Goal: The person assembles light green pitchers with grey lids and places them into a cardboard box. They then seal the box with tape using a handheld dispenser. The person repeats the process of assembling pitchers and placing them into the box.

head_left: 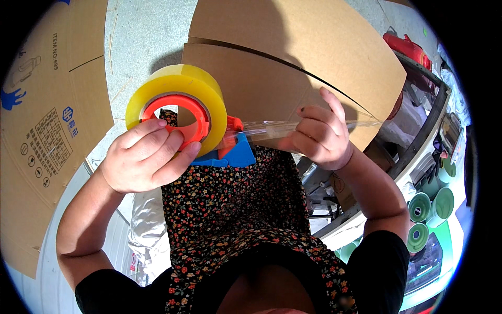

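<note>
Left hand clamped on the tape roll; clear strip, long axis running rightward to the right hand, whose pinch I cannot tell.

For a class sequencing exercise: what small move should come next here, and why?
Probably press the strip onto the box with the right hand: the strip stretches from the dispenser, held in the left hand, past the right, and the flap gap looks untaped.
</note>
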The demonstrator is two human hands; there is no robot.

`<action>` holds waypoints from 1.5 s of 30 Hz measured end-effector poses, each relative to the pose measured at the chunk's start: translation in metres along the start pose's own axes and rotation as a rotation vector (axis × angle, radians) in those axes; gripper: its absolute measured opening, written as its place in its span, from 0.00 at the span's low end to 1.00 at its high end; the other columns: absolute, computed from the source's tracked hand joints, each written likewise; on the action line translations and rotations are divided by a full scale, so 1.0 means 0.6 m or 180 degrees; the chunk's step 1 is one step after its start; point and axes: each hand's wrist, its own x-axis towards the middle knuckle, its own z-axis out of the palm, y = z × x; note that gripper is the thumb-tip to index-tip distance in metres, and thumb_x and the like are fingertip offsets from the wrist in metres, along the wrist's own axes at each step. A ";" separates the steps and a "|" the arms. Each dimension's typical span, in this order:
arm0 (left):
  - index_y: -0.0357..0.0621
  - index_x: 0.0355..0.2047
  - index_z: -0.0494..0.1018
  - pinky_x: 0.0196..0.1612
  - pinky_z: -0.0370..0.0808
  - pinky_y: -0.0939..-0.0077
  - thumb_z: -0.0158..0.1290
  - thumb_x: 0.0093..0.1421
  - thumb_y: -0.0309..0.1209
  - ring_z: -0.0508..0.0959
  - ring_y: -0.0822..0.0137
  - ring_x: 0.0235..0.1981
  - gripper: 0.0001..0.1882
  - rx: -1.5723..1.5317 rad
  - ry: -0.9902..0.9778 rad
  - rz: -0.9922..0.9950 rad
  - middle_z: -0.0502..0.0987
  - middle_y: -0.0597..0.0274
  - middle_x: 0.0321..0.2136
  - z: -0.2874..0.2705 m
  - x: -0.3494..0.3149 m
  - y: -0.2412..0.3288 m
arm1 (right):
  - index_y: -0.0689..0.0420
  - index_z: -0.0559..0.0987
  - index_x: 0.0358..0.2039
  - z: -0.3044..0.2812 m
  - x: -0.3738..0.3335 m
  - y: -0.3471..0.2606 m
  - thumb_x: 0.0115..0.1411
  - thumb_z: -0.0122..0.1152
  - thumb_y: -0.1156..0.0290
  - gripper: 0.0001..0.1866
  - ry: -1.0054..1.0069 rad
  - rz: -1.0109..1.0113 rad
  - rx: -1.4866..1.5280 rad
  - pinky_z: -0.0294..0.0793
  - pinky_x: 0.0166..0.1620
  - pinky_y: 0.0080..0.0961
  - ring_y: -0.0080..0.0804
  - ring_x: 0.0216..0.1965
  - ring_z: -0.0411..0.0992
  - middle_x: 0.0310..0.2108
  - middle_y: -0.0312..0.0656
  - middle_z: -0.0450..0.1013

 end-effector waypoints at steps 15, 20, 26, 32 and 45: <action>0.42 0.43 0.72 0.42 0.69 0.64 0.50 0.55 0.48 0.74 0.55 0.35 0.24 -0.1547 -0.0807 -0.1221 0.74 0.54 0.30 -0.009 0.043 -0.106 | 0.53 0.78 0.31 -0.028 0.020 -0.030 0.43 0.65 0.59 0.16 -0.0394 0.0803 0.0151 0.61 0.55 0.47 0.32 0.34 0.71 0.26 0.34 0.69; 0.43 0.45 0.72 0.44 0.70 0.67 0.51 0.56 0.41 0.74 0.57 0.37 0.20 -0.1702 -0.0822 -0.1706 0.76 0.53 0.34 0.020 0.023 -0.198 | 0.56 0.77 0.35 -0.011 0.035 -0.030 0.44 0.64 0.59 0.19 -0.0314 0.0897 0.0168 0.61 0.54 0.47 0.35 0.37 0.71 0.32 0.38 0.71; 0.46 0.46 0.72 0.44 0.70 0.67 0.48 0.58 0.44 0.74 0.55 0.38 0.20 -0.1669 -0.1099 -0.1921 0.75 0.52 0.34 0.051 0.038 -0.230 | 0.56 0.76 0.37 0.053 0.076 -0.001 0.43 0.65 0.65 0.18 -0.0157 0.0844 0.0163 0.63 0.54 0.43 0.35 0.42 0.69 0.34 0.38 0.70; 0.48 0.47 0.71 0.46 0.70 0.65 0.47 0.57 0.48 0.74 0.53 0.40 0.23 -0.1404 -0.1204 -0.1899 0.75 0.50 0.36 0.089 -0.010 -0.302 | 0.54 0.70 0.51 0.138 0.067 0.068 0.49 0.59 0.60 0.28 -0.0709 0.0716 -0.0479 0.58 0.58 0.37 0.34 0.56 0.60 0.54 0.37 0.63; 0.45 0.35 0.78 0.39 0.74 0.67 0.45 0.54 0.42 0.77 0.60 0.41 0.18 0.0572 -0.2949 -0.2883 0.77 0.54 0.38 0.383 0.049 -0.287 | 0.55 0.63 0.57 0.193 0.038 0.080 0.51 0.55 0.56 0.34 -0.0645 0.0743 -0.0528 0.49 0.63 0.31 0.30 0.62 0.52 0.60 0.34 0.56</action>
